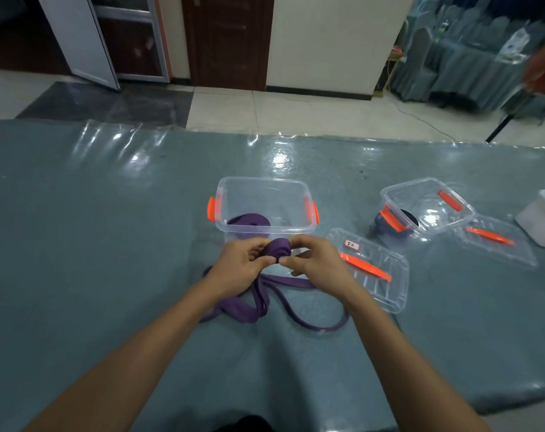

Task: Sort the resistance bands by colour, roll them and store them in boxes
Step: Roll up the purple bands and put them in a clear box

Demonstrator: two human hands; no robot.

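From the head view, the only one we have, we see the left hand (244, 260) and the right hand (311, 260) meeting just in front of the clear box (261, 180); between them sits a small purple roll (279, 249). The fingers and thumb of both hands are curled in and pinch the roll from either side.

The rest of this purple band (265, 304) trails off the roll and lies in loose loops on the table (109, 244) under the wrists; a second purple band (249, 220) lies inside the box.

We judge the band to be light, soft and floppy, yet springy; a roll of it will likely want to unwind, so we would hold it across its flat sides with the thumbs on the outer turn and keep the free tail under slight tension. It looks rubbery, so likely grippy, not slippery, and hardly fragile.

As for writing, the lid (374, 275) beside the right wrist bears a small red-edged label (351, 244); its characters are too small for us to read. We find no brand anywhere. Further right stands another clear box (427, 201) with a dark band (389, 224) in it, its own lid (495, 241) just beside it.
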